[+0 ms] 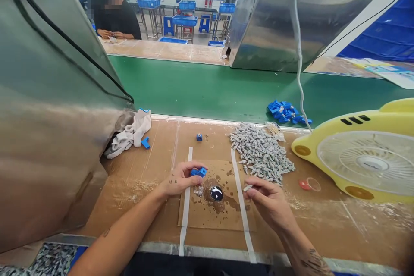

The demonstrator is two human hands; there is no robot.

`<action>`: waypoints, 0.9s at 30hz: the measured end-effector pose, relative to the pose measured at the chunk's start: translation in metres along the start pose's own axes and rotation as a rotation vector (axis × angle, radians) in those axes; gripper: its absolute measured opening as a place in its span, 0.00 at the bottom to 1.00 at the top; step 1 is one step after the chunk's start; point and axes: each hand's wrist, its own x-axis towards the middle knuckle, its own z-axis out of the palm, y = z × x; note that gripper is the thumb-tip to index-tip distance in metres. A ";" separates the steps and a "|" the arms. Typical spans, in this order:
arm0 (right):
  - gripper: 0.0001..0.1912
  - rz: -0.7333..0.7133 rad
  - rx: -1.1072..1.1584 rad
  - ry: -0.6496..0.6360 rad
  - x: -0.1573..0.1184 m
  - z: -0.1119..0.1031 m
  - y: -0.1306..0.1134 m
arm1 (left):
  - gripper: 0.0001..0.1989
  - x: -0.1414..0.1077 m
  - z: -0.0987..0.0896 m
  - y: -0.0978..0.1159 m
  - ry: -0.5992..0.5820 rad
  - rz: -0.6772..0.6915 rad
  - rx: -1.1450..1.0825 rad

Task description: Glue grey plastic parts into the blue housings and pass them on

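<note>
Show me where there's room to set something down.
Bare: the worktop between the blue piece and left tape strip; the green surface left of the blue pile. Crowded: the grey pile beside the yellow fan, with the right hand near.

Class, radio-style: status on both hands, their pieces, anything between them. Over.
Left hand holding blue piece. Right hand pinching small grey piece, near grey heap. Between hands: round dark object on spotted cardboard.

My feed shows a smooth plastic blue piece lower centre, matt cardboard below, shiny metal housing upper right
</note>
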 end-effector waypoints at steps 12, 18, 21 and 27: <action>0.09 0.018 -0.109 -0.214 -0.001 0.012 -0.022 | 0.24 -0.002 0.010 -0.004 0.009 -0.099 -0.233; 0.07 -0.213 -0.657 -0.477 0.002 0.018 -0.042 | 0.20 -0.005 0.013 -0.003 -0.009 -0.074 -0.269; 0.07 -0.299 -0.816 -0.497 0.004 0.023 -0.047 | 0.21 -0.006 0.012 -0.001 -0.044 -0.053 -0.277; 0.08 -0.350 -0.882 -0.551 0.008 0.027 -0.044 | 0.23 -0.003 0.013 0.001 0.012 -0.144 -0.315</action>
